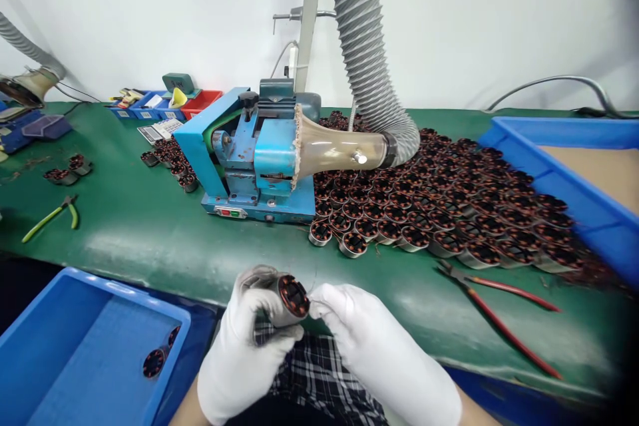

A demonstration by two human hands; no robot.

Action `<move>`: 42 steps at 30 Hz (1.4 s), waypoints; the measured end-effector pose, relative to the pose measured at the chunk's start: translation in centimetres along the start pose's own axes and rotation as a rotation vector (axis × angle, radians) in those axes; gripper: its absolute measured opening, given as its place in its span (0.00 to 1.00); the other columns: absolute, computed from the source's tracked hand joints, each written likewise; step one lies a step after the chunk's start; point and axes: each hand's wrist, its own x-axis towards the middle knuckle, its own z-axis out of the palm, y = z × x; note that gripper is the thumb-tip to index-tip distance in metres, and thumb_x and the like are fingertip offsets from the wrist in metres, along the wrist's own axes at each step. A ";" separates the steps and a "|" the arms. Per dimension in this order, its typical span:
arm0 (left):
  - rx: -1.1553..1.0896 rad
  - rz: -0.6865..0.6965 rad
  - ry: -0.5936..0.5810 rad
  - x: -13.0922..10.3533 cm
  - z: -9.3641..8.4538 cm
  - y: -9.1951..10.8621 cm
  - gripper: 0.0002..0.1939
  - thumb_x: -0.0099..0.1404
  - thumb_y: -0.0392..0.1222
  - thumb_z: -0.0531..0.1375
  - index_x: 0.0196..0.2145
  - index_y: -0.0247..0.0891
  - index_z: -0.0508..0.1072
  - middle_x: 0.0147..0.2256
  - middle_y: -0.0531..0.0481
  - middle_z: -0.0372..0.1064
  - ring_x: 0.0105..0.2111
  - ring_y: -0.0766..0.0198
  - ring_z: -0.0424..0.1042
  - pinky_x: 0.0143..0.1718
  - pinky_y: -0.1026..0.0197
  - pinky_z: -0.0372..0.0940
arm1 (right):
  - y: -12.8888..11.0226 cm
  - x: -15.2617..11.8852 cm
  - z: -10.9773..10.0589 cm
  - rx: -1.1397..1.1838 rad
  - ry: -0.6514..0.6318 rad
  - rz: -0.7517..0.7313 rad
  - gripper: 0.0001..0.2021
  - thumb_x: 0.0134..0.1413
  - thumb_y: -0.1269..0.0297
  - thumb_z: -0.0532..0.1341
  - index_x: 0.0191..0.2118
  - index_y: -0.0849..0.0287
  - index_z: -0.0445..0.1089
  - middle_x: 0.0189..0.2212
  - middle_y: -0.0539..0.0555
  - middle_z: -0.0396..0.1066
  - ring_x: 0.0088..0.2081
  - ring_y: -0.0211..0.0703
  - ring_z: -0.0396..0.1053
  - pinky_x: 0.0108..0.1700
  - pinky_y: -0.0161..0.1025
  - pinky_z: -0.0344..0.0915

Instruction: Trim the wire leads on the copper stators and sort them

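Observation:
My left hand point(249, 339), in a white glove, is wrapped round a motor stator point(293, 296), a silvery metal cylinder with copper windings and a black centre. The stator lies tilted, its wound end facing right. Fine wires point(257, 275) loop over the back of the left fingers. My right hand point(349, 319), also gloved in white, pinches at the stator's right rim, where a thin wire strand stands up by the fingertips. What sits inside the pinch is mostly hidden. Both hands are above my lap at the front edge of the green bench point(160, 246).
A blue machine point(279, 146) with a grey exhaust hose point(367, 46) stands behind. Many stators point(414, 236) crowd the right side. Red-handled cutters point(499, 319) and green-handled pliers point(50, 218) lie on the bench. A blue bin point(74, 346) at left holds stators; another blue tray point(564, 173) sits right.

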 end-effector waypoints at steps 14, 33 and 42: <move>-0.033 0.161 -0.050 0.5 -0.7 -0.8 0.23 0.56 0.34 0.61 0.48 0.46 0.63 0.50 0.44 0.59 0.51 0.55 0.61 0.50 0.54 0.61 | 0.5 1.0 -0.6 0.509 -0.189 0.055 0.11 0.56 0.63 0.49 0.24 0.57 0.58 0.22 0.47 0.59 0.25 0.36 0.56 0.28 0.32 0.55; 0.268 0.012 0.002 1.2 4.7 -7.4 0.21 0.49 0.36 0.64 0.42 0.38 0.66 0.42 0.44 0.68 0.49 0.51 0.63 0.50 0.47 0.59 | 5.1 4.0 5.0 0.537 -0.350 0.145 0.12 0.57 0.62 0.47 0.25 0.59 0.59 0.11 0.42 0.49 0.14 0.33 0.47 0.20 0.33 0.47; 0.252 -0.059 -0.135 2.5 3.6 -7.1 0.26 0.43 0.37 0.68 0.41 0.41 0.67 0.45 0.47 0.69 0.52 0.55 0.62 0.57 0.49 0.51 | 6.3 4.9 0.8 -0.479 -0.404 -0.232 0.13 0.46 0.82 0.52 0.30 0.60 0.70 0.20 0.51 0.69 0.23 0.38 0.64 0.27 0.36 0.49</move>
